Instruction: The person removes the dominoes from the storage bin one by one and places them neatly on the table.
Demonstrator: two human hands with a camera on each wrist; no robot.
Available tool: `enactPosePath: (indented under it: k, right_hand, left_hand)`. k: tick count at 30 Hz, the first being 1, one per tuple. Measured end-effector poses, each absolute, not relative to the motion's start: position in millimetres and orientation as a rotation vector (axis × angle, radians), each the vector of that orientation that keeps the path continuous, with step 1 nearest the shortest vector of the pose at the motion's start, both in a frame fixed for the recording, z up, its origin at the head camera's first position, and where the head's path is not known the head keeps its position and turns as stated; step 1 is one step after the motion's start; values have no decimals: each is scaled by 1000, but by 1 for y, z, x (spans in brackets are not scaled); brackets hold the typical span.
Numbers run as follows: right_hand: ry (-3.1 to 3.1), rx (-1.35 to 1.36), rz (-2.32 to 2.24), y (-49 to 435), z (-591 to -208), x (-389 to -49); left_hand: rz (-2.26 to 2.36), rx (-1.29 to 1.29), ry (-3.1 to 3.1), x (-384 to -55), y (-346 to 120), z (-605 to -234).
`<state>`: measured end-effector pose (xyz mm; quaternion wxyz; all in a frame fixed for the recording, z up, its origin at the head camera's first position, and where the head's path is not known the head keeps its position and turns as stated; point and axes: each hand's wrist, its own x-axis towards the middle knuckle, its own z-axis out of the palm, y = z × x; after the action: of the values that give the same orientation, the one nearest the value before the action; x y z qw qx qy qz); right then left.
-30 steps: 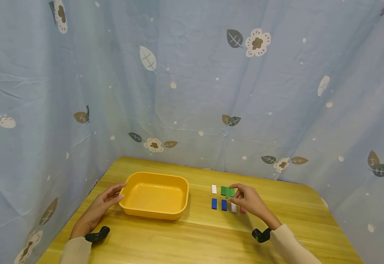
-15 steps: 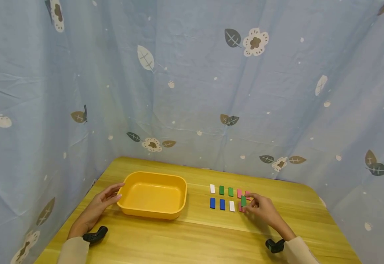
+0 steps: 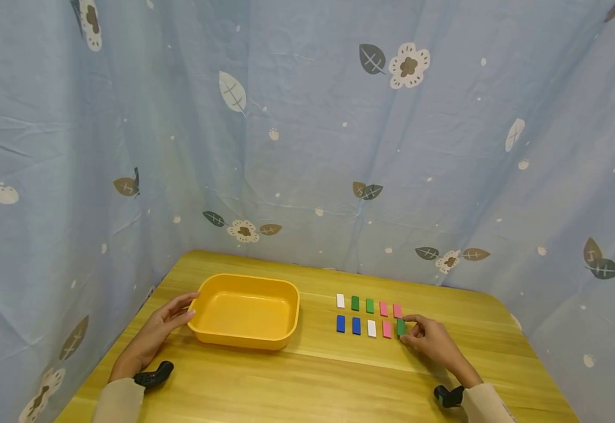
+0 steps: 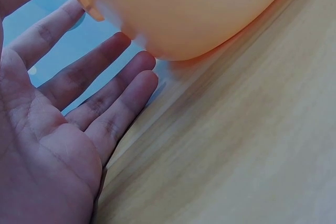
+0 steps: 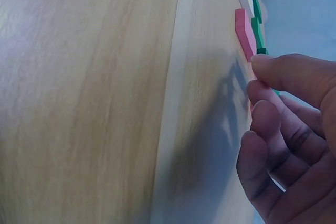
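Note:
My right hand (image 3: 433, 341) pinches a green domino-like block (image 3: 401, 328) between thumb and fingertips, at the right end of the front row on the table. Pink block (image 3: 387, 329) lies just left of it, and another pink block (image 3: 397, 311) lies behind. In the right wrist view the thumb and fingers mostly cover the green block. At the left, my left hand (image 3: 156, 332) touches the side of a yellow rectangular basin (image 3: 244, 341). Its fingers extend fairly straight against the basin's wall in the left wrist view.
Two rows of small blocks run along the wooden table (image 3: 307, 388): blue block (image 3: 341, 324) and white block (image 3: 371, 328) in front, dark green block (image 3: 355, 303) and pink block (image 3: 384, 308) behind. A patterned blue curtain (image 3: 297, 147) hangs round the table's back and left.
My right hand has carried the green block rightward from above the back row, past the pink blocks, down to the front row's right end. The left hand stays at the basin.

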<state>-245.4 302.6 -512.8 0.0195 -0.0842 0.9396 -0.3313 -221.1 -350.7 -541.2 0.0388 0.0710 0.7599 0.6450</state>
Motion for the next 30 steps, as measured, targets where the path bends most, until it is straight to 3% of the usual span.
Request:
enactPosePath:
  k: [23, 30]
  right_hand:
    - [2719, -279, -1146, 310, -516, -239]
    - [2684, -151, -1313, 318, -501, -231]
  left_hand:
    - [1974, 261, 2311, -221, -351, -543]
    - [1892, 339, 2500, -221, -360, -522]
